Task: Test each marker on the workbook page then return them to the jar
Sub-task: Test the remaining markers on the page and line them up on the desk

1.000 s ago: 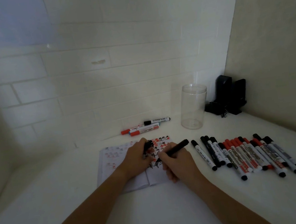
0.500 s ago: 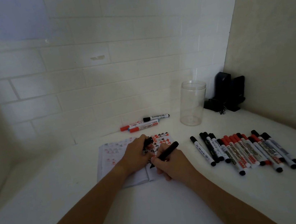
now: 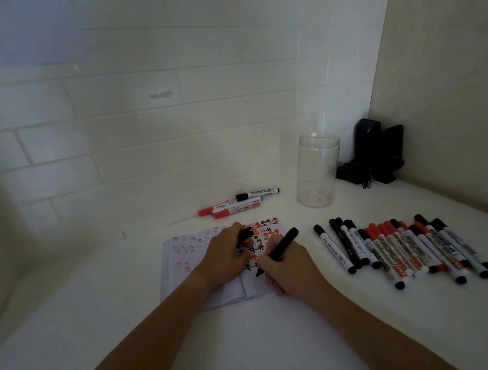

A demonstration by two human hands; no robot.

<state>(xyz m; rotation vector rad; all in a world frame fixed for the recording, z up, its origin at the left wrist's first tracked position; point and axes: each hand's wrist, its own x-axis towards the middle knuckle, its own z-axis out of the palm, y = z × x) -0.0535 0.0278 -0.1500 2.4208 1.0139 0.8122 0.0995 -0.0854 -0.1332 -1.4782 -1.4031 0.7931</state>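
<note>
My right hand (image 3: 290, 267) is pinching a slim black marker (image 3: 279, 250), its tip touching the open white workbook (image 3: 183, 273) with red and black marks. My left hand (image 3: 226, 257) is resting on the page, fingers curled around a black cap (image 3: 244, 234). A row of black and red capped markers (image 3: 406, 248) is lying right of the workbook. The clear plastic jar (image 3: 317, 170) is standing upright behind, three markers (image 3: 237, 204) lying beside it, all on the white table (image 3: 98, 312).

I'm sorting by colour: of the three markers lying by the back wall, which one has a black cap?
The rearmost marker, closest to the jar. Its cap is black; the two markers in front of it have red caps.
</note>
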